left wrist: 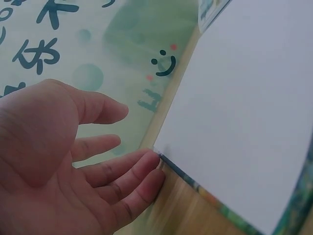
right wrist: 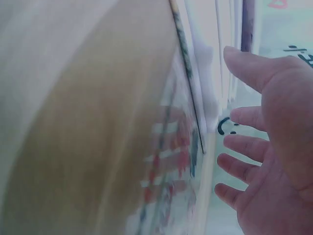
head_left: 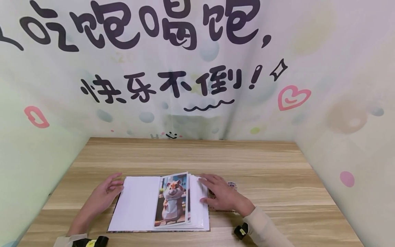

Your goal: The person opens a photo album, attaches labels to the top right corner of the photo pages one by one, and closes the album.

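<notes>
A photo album (head_left: 135, 204) lies open on the table, its left side a blank white page. On its right side stands a picture of a hamster in an apron (head_left: 172, 202), its leaf slightly raised above the white leaves beneath. My left hand (head_left: 103, 195) is at the album's left edge, fingers loosely bent; in the left wrist view its fingertips (left wrist: 152, 159) meet the cover's corner. Over the album's right edge hovers my right hand (head_left: 220, 192), fingers spread and holding nothing. Partly hidden under that hand is a sheet with small colourful prints (right wrist: 168, 166).
The wood-grain table (head_left: 191, 156) extends around the album. Behind it hangs a printed cloth backdrop (head_left: 197, 120) with large dark characters, and pale cloth sides rise at left and right. Each wrist wears a black strap.
</notes>
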`<control>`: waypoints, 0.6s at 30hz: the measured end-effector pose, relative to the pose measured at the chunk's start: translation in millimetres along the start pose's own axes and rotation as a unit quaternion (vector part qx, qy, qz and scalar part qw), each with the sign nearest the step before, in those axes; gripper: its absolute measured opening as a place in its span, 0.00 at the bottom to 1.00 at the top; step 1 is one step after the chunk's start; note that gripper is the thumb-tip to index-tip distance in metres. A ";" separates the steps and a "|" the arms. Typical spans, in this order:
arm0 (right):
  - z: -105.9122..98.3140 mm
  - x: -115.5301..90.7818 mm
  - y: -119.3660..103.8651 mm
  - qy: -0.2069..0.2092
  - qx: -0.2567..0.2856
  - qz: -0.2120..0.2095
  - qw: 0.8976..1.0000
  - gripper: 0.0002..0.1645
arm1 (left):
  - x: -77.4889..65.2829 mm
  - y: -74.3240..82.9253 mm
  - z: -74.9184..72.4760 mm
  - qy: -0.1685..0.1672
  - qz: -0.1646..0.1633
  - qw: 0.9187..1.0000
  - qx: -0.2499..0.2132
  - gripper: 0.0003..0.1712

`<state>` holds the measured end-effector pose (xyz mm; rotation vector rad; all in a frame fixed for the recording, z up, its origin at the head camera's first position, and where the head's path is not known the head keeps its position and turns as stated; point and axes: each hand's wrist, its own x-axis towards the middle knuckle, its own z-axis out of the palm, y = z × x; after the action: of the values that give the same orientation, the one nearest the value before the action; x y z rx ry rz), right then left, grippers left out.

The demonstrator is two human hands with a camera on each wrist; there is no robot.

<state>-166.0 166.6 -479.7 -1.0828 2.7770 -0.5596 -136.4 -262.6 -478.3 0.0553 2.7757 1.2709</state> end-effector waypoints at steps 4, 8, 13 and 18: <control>-5.5 -4.4 5.7 0.014 0.007 0.011 1.000 0.41 | -0.2 1.2 0.1 0.001 0.003 1.000 0.001 0.31; -10.1 -9.4 12.5 0.030 0.012 0.018 0.999 0.38 | -0.6 3.1 -0.3 0.003 0.009 1.000 0.001 0.31; -13.2 -17.3 22.4 0.044 0.007 0.027 0.999 0.36 | -1.2 6.1 -0.1 0.008 0.023 1.000 -0.002 0.29; -15.7 -25.6 30.3 0.047 0.009 0.038 0.998 0.35 | -1.6 10.2 2.0 0.011 0.033 0.999 -0.005 0.27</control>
<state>-169.8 209.1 -477.4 -0.9668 2.8739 -0.6416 -134.7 -254.6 -471.8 0.1340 2.8091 1.3079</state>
